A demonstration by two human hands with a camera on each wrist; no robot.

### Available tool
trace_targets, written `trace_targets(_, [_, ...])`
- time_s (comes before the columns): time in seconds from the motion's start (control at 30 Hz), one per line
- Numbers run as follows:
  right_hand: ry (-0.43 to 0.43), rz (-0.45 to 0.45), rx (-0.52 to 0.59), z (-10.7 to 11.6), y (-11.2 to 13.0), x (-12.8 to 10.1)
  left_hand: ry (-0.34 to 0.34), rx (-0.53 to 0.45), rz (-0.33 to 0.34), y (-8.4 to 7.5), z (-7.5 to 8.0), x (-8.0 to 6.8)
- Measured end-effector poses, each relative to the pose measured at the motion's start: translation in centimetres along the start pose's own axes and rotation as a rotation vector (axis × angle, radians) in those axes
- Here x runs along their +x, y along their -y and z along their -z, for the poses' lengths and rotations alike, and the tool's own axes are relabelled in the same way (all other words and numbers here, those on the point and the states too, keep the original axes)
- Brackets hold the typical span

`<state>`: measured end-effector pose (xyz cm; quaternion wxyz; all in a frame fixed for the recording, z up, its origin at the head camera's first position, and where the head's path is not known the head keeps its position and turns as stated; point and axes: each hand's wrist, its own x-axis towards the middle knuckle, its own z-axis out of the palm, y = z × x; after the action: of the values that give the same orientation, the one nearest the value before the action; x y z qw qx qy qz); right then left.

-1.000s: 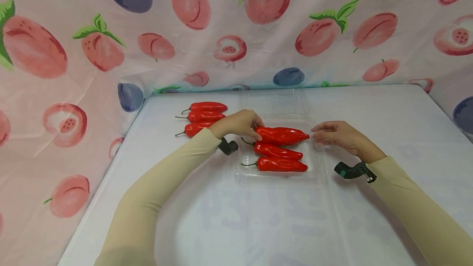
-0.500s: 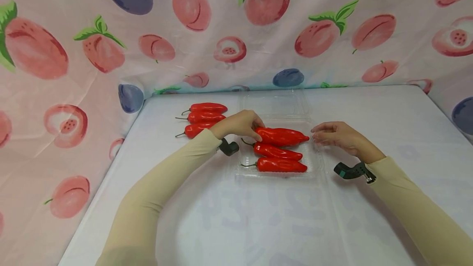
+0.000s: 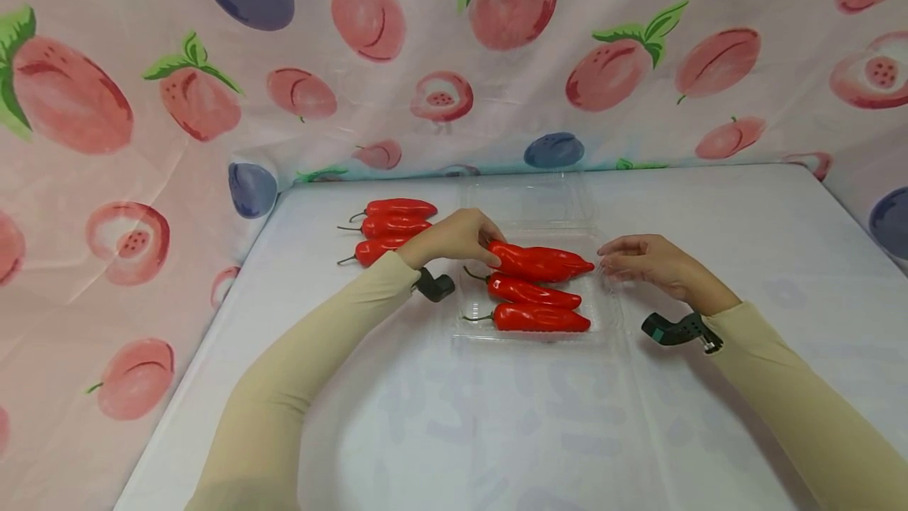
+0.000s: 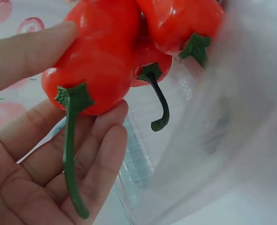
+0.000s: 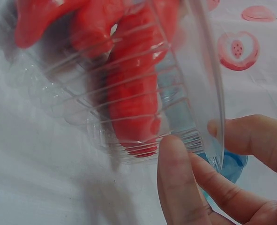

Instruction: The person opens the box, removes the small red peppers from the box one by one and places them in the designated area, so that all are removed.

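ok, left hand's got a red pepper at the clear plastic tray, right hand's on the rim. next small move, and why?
Probably lower and release. The left hand grips the stem end of the third red pepper, already over the clear plastic clamshell tray behind two peppers lying in it. The right hand pinches the tray's rim, steadying it. Three more red peppers wait on the white table.

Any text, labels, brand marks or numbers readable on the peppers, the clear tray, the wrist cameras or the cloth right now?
None: no readable text in any view.
Red peppers: plain glossy skin, no sticker.
Clear plastic tray: only moulded ribs, no lettering visible.
Black wrist mounts: too small to show any marking.
Backdrop cloth: printed fruit pictures only, no words.
Table cover: faint pale patterns, too washed out to read as letters.
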<state>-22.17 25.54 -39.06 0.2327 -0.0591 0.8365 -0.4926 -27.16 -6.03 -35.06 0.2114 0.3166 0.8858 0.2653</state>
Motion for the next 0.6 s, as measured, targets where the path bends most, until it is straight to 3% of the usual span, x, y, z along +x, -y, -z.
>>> trace_targets(0.23, [0.002, -0.003, 0.001, 0.1, 0.0, -0.1, -0.023, -0.059, 0.03, 0.4, 0.0, -0.3])
trace_targets(0.6, [0.012, 0.002, 0.025, 0.1, 0.0, -0.1, -0.066, -0.126, 0.025, 1.2, 0.1, -0.9])
